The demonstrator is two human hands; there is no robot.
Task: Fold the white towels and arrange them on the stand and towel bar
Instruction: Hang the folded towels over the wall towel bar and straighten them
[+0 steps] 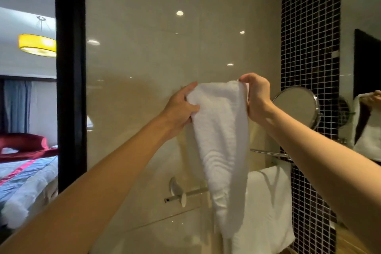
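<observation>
I hold a white towel (pixel 221 140) up in front of the beige wall, and it hangs down in a narrow bunch. My left hand (pixel 181 109) grips its upper left edge. My right hand (pixel 256 97) pinches its upper right corner. Lower down, a chrome towel bar (pixel 185 194) juts from the wall, partly hidden behind the hanging towel. A second white towel (pixel 266 208) is draped over the bar to the right, behind the one I hold.
A round chrome mirror (pixel 295 105) on an arm sticks out near my right forearm, before a strip of black mosaic tiles (pixel 309 27). A wall mirror (pixel 367 99) is at far right. A black door frame (pixel 71 78) at left opens onto a bed (pixel 26 177).
</observation>
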